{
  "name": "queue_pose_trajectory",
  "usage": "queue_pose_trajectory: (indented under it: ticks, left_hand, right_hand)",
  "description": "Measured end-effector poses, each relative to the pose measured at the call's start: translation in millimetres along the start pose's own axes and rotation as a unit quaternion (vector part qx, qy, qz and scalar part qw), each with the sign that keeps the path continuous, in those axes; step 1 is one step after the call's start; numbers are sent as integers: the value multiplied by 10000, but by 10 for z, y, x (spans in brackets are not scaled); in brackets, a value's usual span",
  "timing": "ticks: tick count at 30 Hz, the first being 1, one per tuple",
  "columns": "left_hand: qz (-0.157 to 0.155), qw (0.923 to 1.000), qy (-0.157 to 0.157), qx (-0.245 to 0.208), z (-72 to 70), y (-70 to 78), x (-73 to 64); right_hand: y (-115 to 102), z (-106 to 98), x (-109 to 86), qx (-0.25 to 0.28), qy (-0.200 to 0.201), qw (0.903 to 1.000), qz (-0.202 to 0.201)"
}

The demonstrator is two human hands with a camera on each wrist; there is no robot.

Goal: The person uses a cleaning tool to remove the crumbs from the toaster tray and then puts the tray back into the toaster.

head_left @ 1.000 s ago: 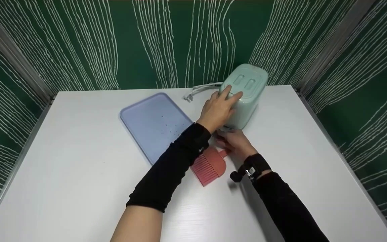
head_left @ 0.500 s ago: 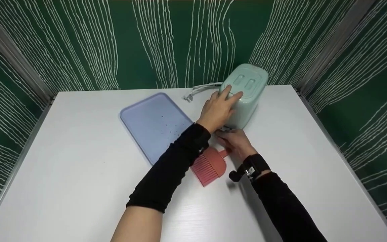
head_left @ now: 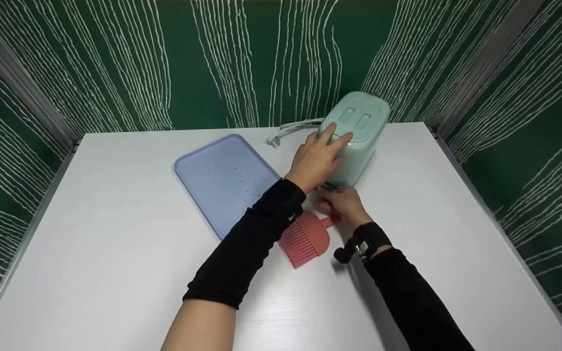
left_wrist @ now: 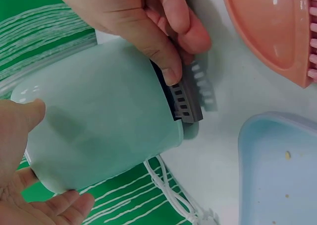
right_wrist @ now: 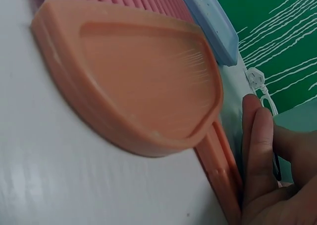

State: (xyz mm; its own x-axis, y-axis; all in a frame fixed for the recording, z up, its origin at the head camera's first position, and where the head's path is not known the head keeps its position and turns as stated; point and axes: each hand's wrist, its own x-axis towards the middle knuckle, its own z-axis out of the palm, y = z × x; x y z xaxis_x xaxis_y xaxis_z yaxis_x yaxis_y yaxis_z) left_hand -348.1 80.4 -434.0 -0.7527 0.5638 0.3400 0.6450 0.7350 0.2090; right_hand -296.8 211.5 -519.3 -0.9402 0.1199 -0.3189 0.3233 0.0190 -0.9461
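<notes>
A mint-green toaster (head_left: 354,161) stands at the back right of the table. My left hand (head_left: 314,158) rests on it, fingers spread across its upper edge; the left wrist view shows thumb and fingertips spanning its face. At the toaster's near lower end, a dark grey slotted piece (left_wrist: 185,101) sticks partly out of a dark opening. My right hand (left_wrist: 163,27) pinches that piece, thumb over its edge. In the head view the piece is mostly hidden. Under the right hand lies a coral hand brush (head_left: 310,236) with pink bristles.
Left of the toaster lies a light blue tray (head_left: 212,180) with dark specks and crumbs on it. A white cord with its plug (head_left: 273,141) lies behind the tray. Green walls with white lines enclose the white table (head_left: 115,243) at the back and sides.
My right hand's fingers have shifted slightly at the toaster's lower end. The left hand, toaster and tray stay where they were.
</notes>
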Motion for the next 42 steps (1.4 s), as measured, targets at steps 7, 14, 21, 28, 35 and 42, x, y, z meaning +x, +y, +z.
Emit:
queue_pose_trajectory:
  ticks: [7, 14, 21, 28, 35, 42]
  left_hand:
    - [0, 10000, -64, -8, 10, -5, -9]
    - [57, 10000, 80, 2, 18, -5, -8]
    - [109, 9998, 194, 11, 22, -14, -20]
    - [44, 9999, 129, -27, 19, -9, -16]
    - [2, 10000, 29, -89, 13, 7, 5]
    - [-37, 9999, -13, -133, 12, -2, 3]
  right_hand:
    - [2, -26, 27, 89, 88, 9998, 177]
    - [7, -37, 56, -278, 231, 9993, 134]
    - [1, -63, 48, -721, -130, 9973, 67]
    - [-19, -46, 37, -329, -206, 9990, 243]
    - [-22, -15, 62, -127, 172, 9994, 276]
    - [-13, -2, 67, -331, 339, 9983, 351]
